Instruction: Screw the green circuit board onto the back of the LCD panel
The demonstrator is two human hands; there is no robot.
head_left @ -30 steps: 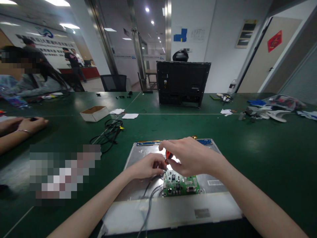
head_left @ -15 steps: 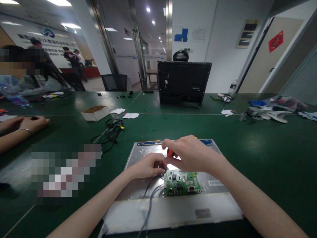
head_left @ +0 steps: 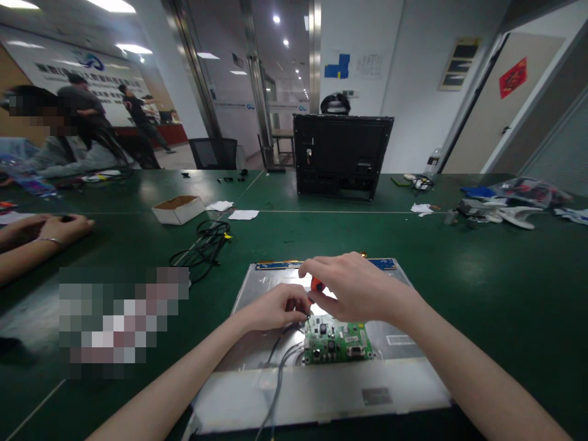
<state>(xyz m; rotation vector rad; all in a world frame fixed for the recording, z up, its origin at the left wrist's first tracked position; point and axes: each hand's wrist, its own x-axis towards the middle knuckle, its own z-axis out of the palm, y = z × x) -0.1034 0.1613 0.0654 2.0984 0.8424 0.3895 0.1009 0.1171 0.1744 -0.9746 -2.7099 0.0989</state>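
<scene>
Green matting covers the long table, dull and faintly napped, with thin pale seam lines crossing it. At lower centre of the frame lies a flat metal panel, brushed silver and rectangular, its near edge catching the ceiling light. A small green circuit board sits on the panel just below the hands, studded with dark components and a silver connector, and grey wires curl from its left side toward the bottom edge of the frame.

The right hand is curled around a screwdriver with a glossy orange-red handle, only a bit of which shows between thumb and fingers; its shaft points down at the board's upper left corner. The left hand is pinched closed at the tool's tip, thumb and fingers together right beside the board, though what lies between the fingertips is too small to tell.

Left of centre, a loose coil of black cable lies on the mat, and beyond it an open cardboard box with scraps of white paper near it. A black monitor casing stands upright at upper centre, ribbed and matte. At the left edge another person's hands rest on the table, well apart from the panel. Plastic parts and bags clutter the upper right.
</scene>
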